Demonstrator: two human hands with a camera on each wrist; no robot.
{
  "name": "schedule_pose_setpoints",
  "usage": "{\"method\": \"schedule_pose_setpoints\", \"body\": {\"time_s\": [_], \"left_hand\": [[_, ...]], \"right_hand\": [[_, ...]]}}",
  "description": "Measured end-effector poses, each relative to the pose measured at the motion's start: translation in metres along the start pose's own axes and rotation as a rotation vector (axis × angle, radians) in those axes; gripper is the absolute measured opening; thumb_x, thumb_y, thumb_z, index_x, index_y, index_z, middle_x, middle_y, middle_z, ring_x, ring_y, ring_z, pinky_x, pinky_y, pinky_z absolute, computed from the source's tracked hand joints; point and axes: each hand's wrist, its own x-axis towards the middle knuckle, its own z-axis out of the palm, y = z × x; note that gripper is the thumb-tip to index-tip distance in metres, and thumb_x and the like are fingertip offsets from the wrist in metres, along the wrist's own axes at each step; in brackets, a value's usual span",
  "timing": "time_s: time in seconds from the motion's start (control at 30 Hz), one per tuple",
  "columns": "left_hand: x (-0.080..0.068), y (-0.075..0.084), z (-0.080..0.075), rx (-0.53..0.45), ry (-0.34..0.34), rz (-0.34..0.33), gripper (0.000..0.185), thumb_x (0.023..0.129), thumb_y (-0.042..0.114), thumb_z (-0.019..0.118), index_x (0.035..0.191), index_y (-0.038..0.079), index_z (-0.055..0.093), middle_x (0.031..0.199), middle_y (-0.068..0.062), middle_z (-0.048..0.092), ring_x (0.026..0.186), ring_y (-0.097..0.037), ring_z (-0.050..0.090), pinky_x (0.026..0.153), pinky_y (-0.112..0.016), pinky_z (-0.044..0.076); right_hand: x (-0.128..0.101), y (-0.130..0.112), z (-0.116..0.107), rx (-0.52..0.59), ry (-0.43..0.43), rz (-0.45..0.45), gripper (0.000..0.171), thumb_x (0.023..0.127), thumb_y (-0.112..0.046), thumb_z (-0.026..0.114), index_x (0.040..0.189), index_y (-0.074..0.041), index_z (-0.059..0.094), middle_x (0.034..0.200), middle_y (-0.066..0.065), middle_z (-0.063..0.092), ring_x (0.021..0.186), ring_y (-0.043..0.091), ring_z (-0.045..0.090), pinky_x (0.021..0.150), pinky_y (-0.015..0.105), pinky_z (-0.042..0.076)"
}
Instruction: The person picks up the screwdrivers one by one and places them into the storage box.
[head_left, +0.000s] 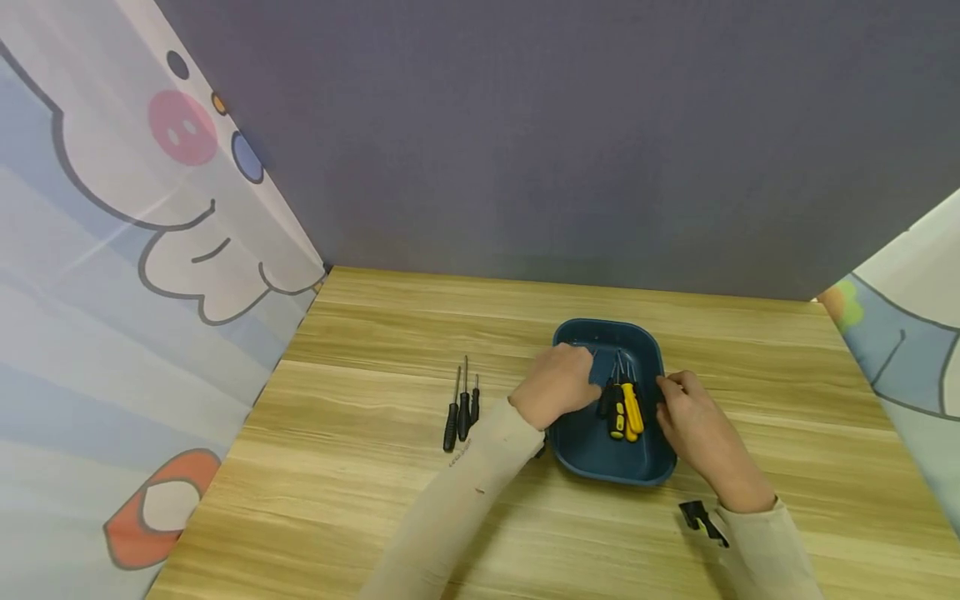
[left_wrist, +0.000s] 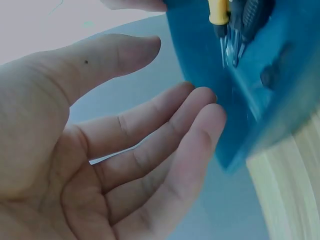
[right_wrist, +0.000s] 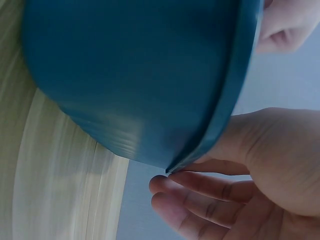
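Two hands at a blue tray of screwdrivers on a wooden table.

Set right of centre on the table (head_left: 375, 500), the blue tray (head_left: 600, 454) holds a small bundle of yellow-and-black screwdrivers (head_left: 622, 408), their shafts pointing toward the far wall. The left hand (head_left: 555, 385) lies over the tray's left rim with its fingers loosely straight and slightly spread, as the left wrist view shows, gripping nothing. The right hand (head_left: 693, 421) is against the tray's right rim; in the right wrist view its fingers are gently bent beneath the rim's edge, and whether they clasp it cannot be told. Three black screwdrivers (head_left: 462, 408) lie side by side on the table, well apart to the tray's left. A small black object (head_left: 697, 518) lies on the table near the right sleeve.
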Motion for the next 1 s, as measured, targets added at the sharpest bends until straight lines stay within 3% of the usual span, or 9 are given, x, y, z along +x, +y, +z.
{"method": "schedule_pose_setpoints", "body": {"time_s": [0.2, 0.43, 0.53, 0.6, 0.7, 0.83, 1.0], "left_hand": [[-0.029, -0.019, -0.007, -0.034, 0.015, -0.043, 0.049, 0.094, 0.027, 0.071, 0.056, 0.017, 0.042, 0.049, 0.007, 0.032, 0.040, -0.008, 0.035, 0.038, -0.021, 0.028], [-0.056, -0.046, -0.006, -0.064, 0.046, -0.102, 0.050, 0.091, 0.025, 0.071, 0.053, 0.017, 0.040, 0.050, 0.009, 0.027, 0.042, -0.006, 0.025, 0.037, -0.021, 0.021], [-0.067, -0.060, -0.002, -0.075, 0.053, -0.132, 0.034, 0.090, 0.026, 0.072, 0.062, 0.014, 0.057, 0.059, 0.008, 0.047, 0.047, -0.006, 0.037, 0.041, -0.021, 0.032], [-0.073, -0.070, 0.000, -0.073, 0.053, -0.159, 0.024, 0.091, 0.029, 0.073, 0.076, 0.011, 0.069, 0.074, 0.004, 0.063, 0.054, -0.007, 0.047, 0.047, -0.024, 0.041], [-0.081, -0.085, 0.002, -0.067, 0.071, -0.197, 0.022, 0.091, 0.030, 0.074, 0.093, 0.009, 0.076, 0.095, -0.004, 0.072, 0.062, -0.010, 0.056, 0.053, -0.028, 0.049], [-0.091, -0.103, 0.004, -0.097, 0.098, -0.247, 0.019, 0.091, 0.025, 0.075, 0.082, 0.008, 0.073, 0.078, -0.004, 0.068, 0.053, -0.012, 0.053, 0.045, -0.027, 0.045], [-0.103, -0.119, 0.006, -0.103, 0.107, -0.312, 0.031, 0.090, 0.021, 0.075, 0.064, 0.014, 0.061, 0.057, 0.003, 0.053, 0.045, -0.011, 0.046, 0.040, -0.026, 0.038]], "right_hand": [[0.001, 0.000, -0.001, -0.013, -0.010, 0.001, 0.038, 0.080, 0.010, 0.072, 0.114, 0.022, 0.059, 0.105, 0.033, 0.054, 0.083, 0.040, 0.063, 0.069, 0.050, 0.055], [0.001, 0.000, 0.000, -0.022, -0.015, 0.002, 0.038, 0.080, 0.010, 0.072, 0.113, 0.021, 0.059, 0.105, 0.033, 0.054, 0.082, 0.040, 0.062, 0.069, 0.050, 0.055], [0.001, -0.001, 0.000, -0.022, -0.016, 0.000, 0.038, 0.080, 0.010, 0.072, 0.113, 0.021, 0.059, 0.105, 0.033, 0.054, 0.082, 0.040, 0.062, 0.068, 0.049, 0.055], [0.001, -0.001, 0.000, -0.022, -0.019, 0.001, 0.038, 0.080, 0.009, 0.072, 0.114, 0.021, 0.059, 0.105, 0.033, 0.054, 0.082, 0.040, 0.062, 0.068, 0.049, 0.055], [0.001, -0.001, 0.001, -0.022, -0.022, 0.006, 0.038, 0.080, 0.009, 0.072, 0.114, 0.021, 0.059, 0.105, 0.033, 0.054, 0.082, 0.039, 0.063, 0.068, 0.049, 0.055], [0.001, -0.001, 0.000, -0.021, -0.025, 0.007, 0.038, 0.080, 0.010, 0.072, 0.114, 0.021, 0.059, 0.105, 0.033, 0.054, 0.081, 0.039, 0.062, 0.067, 0.048, 0.055], [0.001, -0.001, -0.001, -0.022, -0.041, 0.016, 0.038, 0.081, 0.009, 0.071, 0.115, 0.021, 0.058, 0.106, 0.033, 0.054, 0.081, 0.038, 0.062, 0.067, 0.048, 0.055]]}}
